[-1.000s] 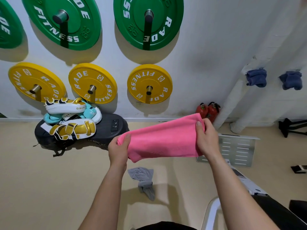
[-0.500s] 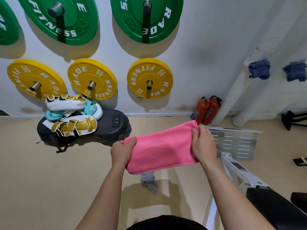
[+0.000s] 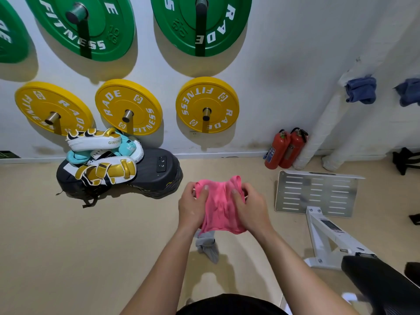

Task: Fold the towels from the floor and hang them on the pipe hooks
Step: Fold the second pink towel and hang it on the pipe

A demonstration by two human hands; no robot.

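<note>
Since a moment ago my hands have come together: the pink towel, which was stretched wide between them, is now gathered into a crumpled bunch in front of me, and the view has tipped a little further down.

From the head camera, my left hand and right hand both grasp the pink towel, thumbs on top and fingers curled into the cloth, held in the air above the floor. The towel looks light, soft and limp, so I judge it will sag wherever I let go. It will not slip or break, but it loses its shape easily. Pinching two corners or a folded edge should serve better than clutching the middle.

Directly below the bunch a grey towel lies rumpled on the floor, partly hidden by my hands. Two blue towels already hang high on the white pipe at the right; I cannot make out the hooks themselves.

Two fire extinguishers stand at the foot of that pipe, against the wall. Yellow plates and green plates hang on pegs on the wall. Boxing pads are heaped at the floor's far edge on the left. A metal footplate on a white frame sits on the floor to my right.
</note>
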